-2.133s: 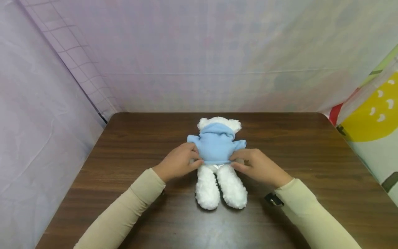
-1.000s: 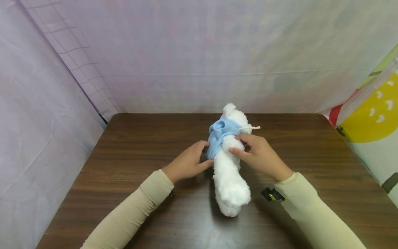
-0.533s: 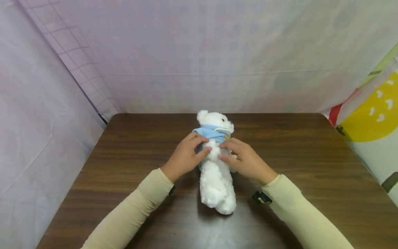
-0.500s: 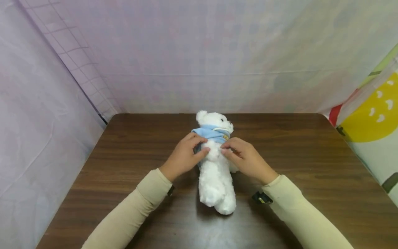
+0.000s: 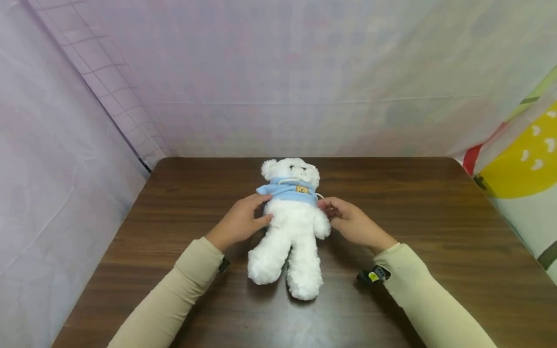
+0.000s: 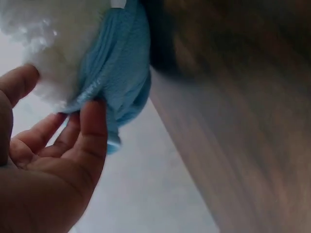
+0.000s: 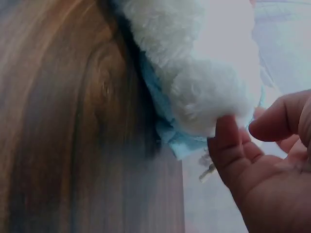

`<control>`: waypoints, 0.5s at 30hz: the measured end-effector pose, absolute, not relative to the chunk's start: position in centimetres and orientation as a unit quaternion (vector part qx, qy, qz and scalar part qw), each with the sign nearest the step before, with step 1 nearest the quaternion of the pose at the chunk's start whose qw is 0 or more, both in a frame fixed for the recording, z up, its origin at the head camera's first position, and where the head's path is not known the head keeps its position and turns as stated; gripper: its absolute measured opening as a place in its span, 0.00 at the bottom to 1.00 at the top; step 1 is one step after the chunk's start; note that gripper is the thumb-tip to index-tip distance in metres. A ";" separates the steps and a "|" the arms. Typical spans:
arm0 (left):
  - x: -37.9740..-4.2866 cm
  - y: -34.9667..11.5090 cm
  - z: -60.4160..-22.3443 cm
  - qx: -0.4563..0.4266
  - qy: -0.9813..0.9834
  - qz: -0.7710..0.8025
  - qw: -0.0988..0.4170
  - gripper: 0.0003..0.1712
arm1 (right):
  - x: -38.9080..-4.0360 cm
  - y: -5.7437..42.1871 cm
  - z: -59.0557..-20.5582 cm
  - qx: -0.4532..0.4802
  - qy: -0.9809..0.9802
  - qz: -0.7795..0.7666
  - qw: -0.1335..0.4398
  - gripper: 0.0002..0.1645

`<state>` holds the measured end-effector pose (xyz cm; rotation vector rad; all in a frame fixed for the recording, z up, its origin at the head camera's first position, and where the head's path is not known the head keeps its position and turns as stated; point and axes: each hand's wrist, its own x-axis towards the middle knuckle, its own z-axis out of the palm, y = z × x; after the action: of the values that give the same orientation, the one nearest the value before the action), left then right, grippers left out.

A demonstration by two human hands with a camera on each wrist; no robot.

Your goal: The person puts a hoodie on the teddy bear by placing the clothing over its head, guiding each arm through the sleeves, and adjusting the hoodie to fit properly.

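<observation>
A white plush teddy bear [image 5: 292,222] lies face up on the brown table, head toward the far edge. Its light blue hoodie [image 5: 289,191] is bunched up around the chest, above the bare furry belly, and has a small yellow bear patch. At the bear's left side in the head view, my left hand [image 5: 241,220] holds it, thumb on the fur and fingertips at the hoodie [image 6: 121,73]. On the other side my right hand [image 5: 354,223] touches it beside the furry arm [image 7: 209,97], fingers loosely bent, thumb apart from them. A white drawstring end shows near those fingers.
The wood-grain table [image 5: 196,193] has rounded far corners. Behind it hangs a pale patterned cloth [image 5: 287,82], with another light cloth at the left. A yellow printed panel [image 5: 522,164] is at the right. Dark wrist devices [image 5: 374,275] sit under the sleeves.
The bear has turned from lying face down, over its side, to face up. My hands have moved from its hoodie hem to its two sides, and its legs have spread apart.
</observation>
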<state>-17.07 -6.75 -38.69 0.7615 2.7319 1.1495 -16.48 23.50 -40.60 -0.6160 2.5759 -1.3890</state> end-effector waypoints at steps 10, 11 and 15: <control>-17.6 -7.3 -39.5 0.260 0.875 0.404 0.058 0.30 | -16.3 23.0 -40.7 -0.237 0.855 -0.459 0.039 0.27; -17.6 -7.4 -39.5 0.267 0.877 0.395 0.055 0.30 | -16.5 23.0 -40.9 -0.242 0.860 -0.448 0.032 0.27; -17.9 -7.6 -39.7 0.283 0.886 0.364 0.056 0.31 | -16.9 23.5 -41.6 -0.242 0.874 -0.420 0.038 0.28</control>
<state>-17.94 -7.63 -39.68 0.8577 2.6878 1.1060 -16.91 23.48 -41.59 -0.7435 2.6816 -1.2879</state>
